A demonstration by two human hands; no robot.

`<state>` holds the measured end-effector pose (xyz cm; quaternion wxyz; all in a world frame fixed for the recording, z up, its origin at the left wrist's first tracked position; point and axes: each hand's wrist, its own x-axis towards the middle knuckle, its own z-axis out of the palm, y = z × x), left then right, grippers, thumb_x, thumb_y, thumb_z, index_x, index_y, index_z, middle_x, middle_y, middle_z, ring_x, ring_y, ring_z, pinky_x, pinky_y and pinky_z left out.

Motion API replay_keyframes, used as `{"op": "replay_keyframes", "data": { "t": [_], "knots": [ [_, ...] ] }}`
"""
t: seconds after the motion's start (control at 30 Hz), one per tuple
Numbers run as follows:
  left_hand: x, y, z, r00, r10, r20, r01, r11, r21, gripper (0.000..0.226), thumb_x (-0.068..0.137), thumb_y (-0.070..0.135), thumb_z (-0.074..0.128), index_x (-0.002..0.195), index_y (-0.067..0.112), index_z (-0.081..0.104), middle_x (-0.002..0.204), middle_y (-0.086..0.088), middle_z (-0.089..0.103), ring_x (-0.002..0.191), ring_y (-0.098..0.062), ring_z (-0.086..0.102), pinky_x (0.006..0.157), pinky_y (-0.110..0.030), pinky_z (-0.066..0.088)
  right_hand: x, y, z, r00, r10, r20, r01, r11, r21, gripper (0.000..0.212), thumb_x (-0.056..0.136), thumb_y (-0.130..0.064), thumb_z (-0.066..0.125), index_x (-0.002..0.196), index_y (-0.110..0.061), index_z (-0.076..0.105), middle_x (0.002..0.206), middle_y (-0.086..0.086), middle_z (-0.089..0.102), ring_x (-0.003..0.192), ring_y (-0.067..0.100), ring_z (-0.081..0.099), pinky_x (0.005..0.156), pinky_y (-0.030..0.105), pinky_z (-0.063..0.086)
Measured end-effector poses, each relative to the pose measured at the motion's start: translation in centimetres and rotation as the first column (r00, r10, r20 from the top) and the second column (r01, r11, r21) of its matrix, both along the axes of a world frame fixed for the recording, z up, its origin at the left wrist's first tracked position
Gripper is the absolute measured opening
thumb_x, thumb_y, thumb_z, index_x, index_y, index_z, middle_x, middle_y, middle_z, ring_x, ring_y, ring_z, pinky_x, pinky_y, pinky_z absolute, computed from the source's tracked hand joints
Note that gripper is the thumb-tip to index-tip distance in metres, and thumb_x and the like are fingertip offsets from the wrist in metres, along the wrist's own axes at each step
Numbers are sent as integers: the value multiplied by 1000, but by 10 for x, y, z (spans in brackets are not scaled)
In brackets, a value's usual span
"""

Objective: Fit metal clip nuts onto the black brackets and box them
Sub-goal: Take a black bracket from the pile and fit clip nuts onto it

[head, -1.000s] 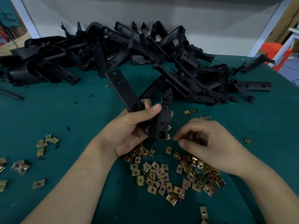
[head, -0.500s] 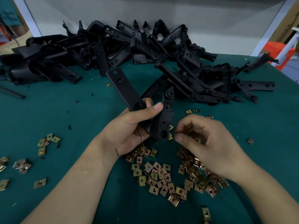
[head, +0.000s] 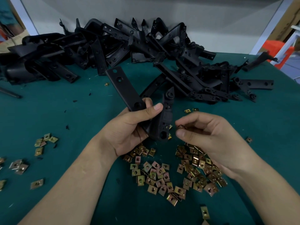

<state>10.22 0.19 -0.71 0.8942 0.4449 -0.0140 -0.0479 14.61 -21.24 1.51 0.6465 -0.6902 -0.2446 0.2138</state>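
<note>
Dozens of brass-coloured clip nuts (head: 162,176) litter the green-covered table (head: 73,111) below two bare hands. The left hand (head: 129,130) wraps its fingers (head: 151,111) round a black bracket (head: 165,117), held upright. Just beside its lower end, the right hand (head: 211,138) pinches one clip nut (head: 181,127). Beyond the fingers, spare brackets (head: 146,46) heap before a pale wall (head: 146,10); an orange stool (head: 279,51) stands far right.

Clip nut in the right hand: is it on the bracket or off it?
Off. The right hand pinches the clip nut beside the lower end of the bracket, with a gap between them.
</note>
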Motion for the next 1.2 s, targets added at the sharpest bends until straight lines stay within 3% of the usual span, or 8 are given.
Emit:
{"op": "replay_keyframes", "data": {
  "t": [0.2, 0.47, 0.6, 0.7, 0.87, 0.97, 1.1, 1.2],
  "knots": [
    [0, 1, 0, 1000, -4, 12, 4, 1000, 0, 31, 83, 17, 78, 77, 21, 47, 87, 2, 67, 83, -15, 72, 72, -29, 59, -1, 1, 0, 990, 27, 137, -13, 995, -100, 22, 86, -26, 66, 106, -25, 76, 93, 0, 78, 84, 12, 73, 75, 21, 57],
    [-1, 0, 2, 1000, -2, 27, 2, 1000, 6, 30, 82, 18, 74, 77, 19, 45, 85, 3, 66, 83, -13, 71, 73, -28, 59, 0, 0, 0, 959, 97, 266, -39, 976, -213, 19, 73, -30, 82, 91, -25, 80, 89, -4, 77, 84, 13, 72, 78, 23, 57],
    [-1, 1, 1, 1000, 2, 26, -2, 1000, -6, 31, 86, 15, 73, 77, 19, 44, 84, 2, 62, 80, -13, 70, 71, -27, 58, -4, 2, -6, 906, 167, 389, 0, 919, -395, 16, 79, -31, 82, 91, -40, 77, 87, -21, 73, 86, 2, 68, 73, 11, 48],
    [0, 2, 1, 1000, -6, 27, 7, 1000, -4, 31, 87, 15, 73, 78, 20, 44, 85, 2, 63, 82, -14, 70, 72, -29, 59, -4, 4, -10, 850, 251, 464, 33, 852, -522, 13, 79, -41, 80, 91, -43, 75, 95, -28, 67, 101, -2, 58, 76, 9, 37],
    [1, 1, 0, 999, 7, 33, -7, 1000, 11, 32, 88, 16, 74, 78, 20, 44, 83, 4, 64, 83, -13, 70, 75, -29, 58, -7, -1, -7, 781, 428, 455, -89, 797, -597, 26, 77, -61, 72, 103, -55, 72, 111, -34, 50, 125, -4, 38, 100, 9, 29],
    [1, 0, 0, 1000, 18, 24, -18, 1000, 3, 29, 86, 16, 72, 77, 20, 44, 80, 4, 62, 79, -12, 70, 71, -27, 58, -9, -3, -6, 763, 490, 422, -122, 750, -650, 23, 76, -61, 74, 98, -56, 72, 115, -38, 43, 129, -5, 29, 109, 27, 29],
    [0, -1, 0, 1000, 20, 18, -20, 1000, 9, 28, 86, 16, 71, 76, 20, 46, 82, 4, 63, 81, -12, 71, 71, -28, 59, -12, -2, -5, 780, 478, 403, -134, 758, -638, 16, 79, -45, 79, 91, -49, 70, 112, -33, 48, 124, -5, 35, 103, 18, 32],
    [0, -1, 0, 1000, 17, 16, -18, 1000, 9, 28, 84, 16, 73, 77, 20, 46, 82, 3, 64, 79, -12, 71, 69, -28, 59, -13, 0, -1, 846, 401, 352, -150, 812, -564, 15, 88, -34, 74, 92, -45, 64, 103, -25, 61, 106, 1, 55, 86, 18, 44]
  ]
}}
